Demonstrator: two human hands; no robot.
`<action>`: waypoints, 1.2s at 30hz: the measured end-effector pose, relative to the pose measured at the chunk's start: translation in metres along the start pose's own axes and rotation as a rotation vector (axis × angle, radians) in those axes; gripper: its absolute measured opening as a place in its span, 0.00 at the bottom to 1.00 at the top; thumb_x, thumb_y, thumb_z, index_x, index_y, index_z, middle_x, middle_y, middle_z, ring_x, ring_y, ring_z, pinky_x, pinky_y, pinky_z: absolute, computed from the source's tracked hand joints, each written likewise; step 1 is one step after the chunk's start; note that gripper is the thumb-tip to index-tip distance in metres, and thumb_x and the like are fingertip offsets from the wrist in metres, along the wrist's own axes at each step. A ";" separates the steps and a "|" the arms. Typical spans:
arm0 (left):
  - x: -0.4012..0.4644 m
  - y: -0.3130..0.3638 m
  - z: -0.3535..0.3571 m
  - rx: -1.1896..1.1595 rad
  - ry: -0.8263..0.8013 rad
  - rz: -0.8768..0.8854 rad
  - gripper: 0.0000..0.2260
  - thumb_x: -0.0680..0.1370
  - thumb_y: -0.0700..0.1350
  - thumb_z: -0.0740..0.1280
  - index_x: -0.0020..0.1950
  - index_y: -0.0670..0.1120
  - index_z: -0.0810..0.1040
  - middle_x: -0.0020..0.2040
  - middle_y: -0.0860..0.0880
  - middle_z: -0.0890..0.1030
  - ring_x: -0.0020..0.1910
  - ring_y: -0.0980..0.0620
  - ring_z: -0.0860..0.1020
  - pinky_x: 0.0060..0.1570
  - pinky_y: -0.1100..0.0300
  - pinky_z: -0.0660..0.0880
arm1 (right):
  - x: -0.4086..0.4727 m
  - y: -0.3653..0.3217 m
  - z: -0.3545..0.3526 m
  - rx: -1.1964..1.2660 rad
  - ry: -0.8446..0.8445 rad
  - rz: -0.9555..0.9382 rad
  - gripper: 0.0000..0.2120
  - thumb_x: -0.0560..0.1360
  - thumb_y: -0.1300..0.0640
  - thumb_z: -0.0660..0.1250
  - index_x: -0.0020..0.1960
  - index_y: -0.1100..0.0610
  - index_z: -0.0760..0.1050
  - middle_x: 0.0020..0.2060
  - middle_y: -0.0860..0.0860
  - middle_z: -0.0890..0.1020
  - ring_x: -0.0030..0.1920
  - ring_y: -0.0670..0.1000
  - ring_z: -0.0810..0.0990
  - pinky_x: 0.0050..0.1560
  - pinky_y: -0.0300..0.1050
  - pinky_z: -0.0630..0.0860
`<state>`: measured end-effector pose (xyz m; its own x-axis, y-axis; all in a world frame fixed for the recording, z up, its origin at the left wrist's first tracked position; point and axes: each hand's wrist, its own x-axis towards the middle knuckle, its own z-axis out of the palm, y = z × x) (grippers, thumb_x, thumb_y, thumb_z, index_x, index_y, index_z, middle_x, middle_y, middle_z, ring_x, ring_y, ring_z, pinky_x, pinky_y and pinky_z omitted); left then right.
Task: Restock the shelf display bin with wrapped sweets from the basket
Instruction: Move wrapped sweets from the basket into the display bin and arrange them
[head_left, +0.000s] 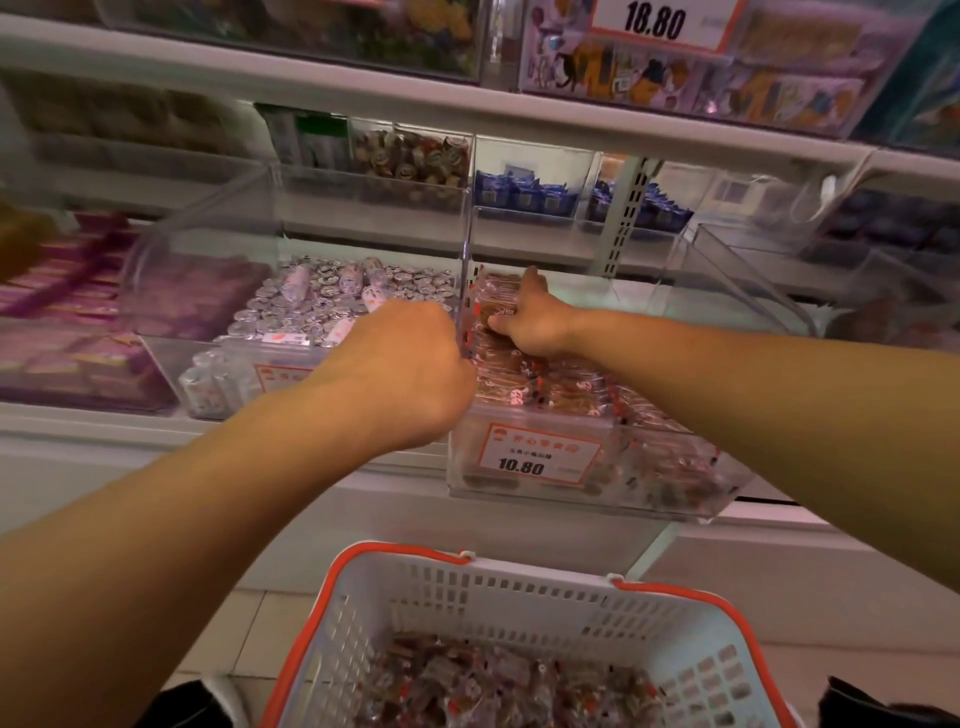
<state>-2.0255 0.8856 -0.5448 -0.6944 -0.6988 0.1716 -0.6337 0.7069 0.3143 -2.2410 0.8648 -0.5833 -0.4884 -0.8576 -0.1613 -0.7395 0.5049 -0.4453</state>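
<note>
Wrapped sweets (545, 384) fill the display bin (587, 499), more lying in the basket (519, 597) below; right hand (530, 317) presses spread fingers onto them, left hand (400, 358) grips the bin's raised lid edge; judged light, crinkly, slippery, best scooped by the handful.

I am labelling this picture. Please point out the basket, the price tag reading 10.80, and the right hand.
basket (519, 582): head view, on its white back wall.
price tag (540, 456): head view, on the middle of the card.
right hand (532, 317): head view, on the back of the hand.
</note>
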 end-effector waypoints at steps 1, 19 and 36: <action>0.000 0.000 0.000 -0.011 -0.005 -0.001 0.12 0.76 0.46 0.63 0.33 0.45 0.76 0.33 0.47 0.77 0.34 0.49 0.75 0.27 0.59 0.64 | 0.000 -0.006 0.000 -0.004 0.004 0.015 0.44 0.81 0.47 0.61 0.79 0.60 0.32 0.80 0.58 0.43 0.75 0.60 0.61 0.69 0.45 0.65; -0.013 -0.001 -0.010 0.050 0.203 0.073 0.17 0.74 0.58 0.65 0.36 0.45 0.76 0.32 0.46 0.78 0.35 0.45 0.77 0.46 0.50 0.78 | -0.058 -0.005 -0.035 -0.288 0.136 -0.226 0.32 0.81 0.41 0.59 0.79 0.54 0.55 0.77 0.58 0.60 0.75 0.62 0.62 0.74 0.57 0.62; -0.176 -0.040 0.271 -0.045 -0.959 -0.288 0.28 0.75 0.57 0.69 0.71 0.46 0.70 0.69 0.43 0.73 0.64 0.45 0.74 0.62 0.58 0.73 | -0.259 0.225 0.306 0.079 -0.236 0.475 0.45 0.68 0.44 0.75 0.78 0.50 0.55 0.77 0.58 0.56 0.74 0.64 0.61 0.69 0.59 0.69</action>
<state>-1.9698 1.0099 -0.8406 -0.5106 -0.4446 -0.7359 -0.8212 0.5058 0.2641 -2.1392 1.1705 -0.9111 -0.6364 -0.5402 -0.5507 -0.4210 0.8414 -0.3389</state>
